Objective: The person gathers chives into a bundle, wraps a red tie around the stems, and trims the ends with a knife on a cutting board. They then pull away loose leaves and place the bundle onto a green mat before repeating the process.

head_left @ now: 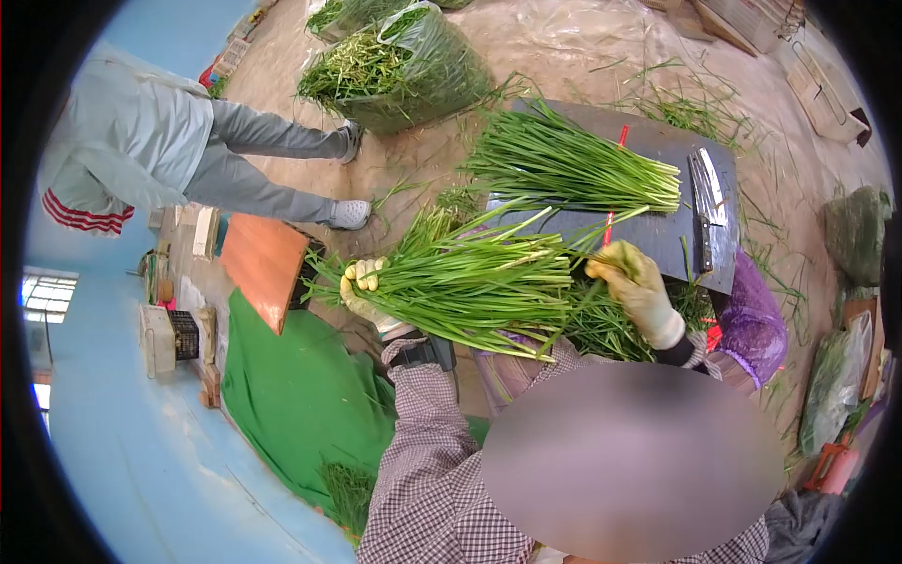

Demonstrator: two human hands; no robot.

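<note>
My left hand (366, 282), in a pale glove with yellowed fingers, is closed around the leafy end of a loose bunch of Chinese chives (470, 287). The stalks fan out to the right, across my lap. My right hand (634, 287), gloved too, is held close to the cut ends with its fingers pinched together; what they hold, if anything, I cannot make out. Behind it, a neat pile of chives (573, 164) lies on a dark board (648, 244), across a red strip (609, 226). Knives (707, 202) rest on the board's right side.
A big clear bag of greens (413, 80) stands behind the board. At the left stands another person (272, 169) in grey trousers. Green cloth (301, 404) and an orange panel (263, 263) are on my left. Loose trimmings (686, 108) litter the floor.
</note>
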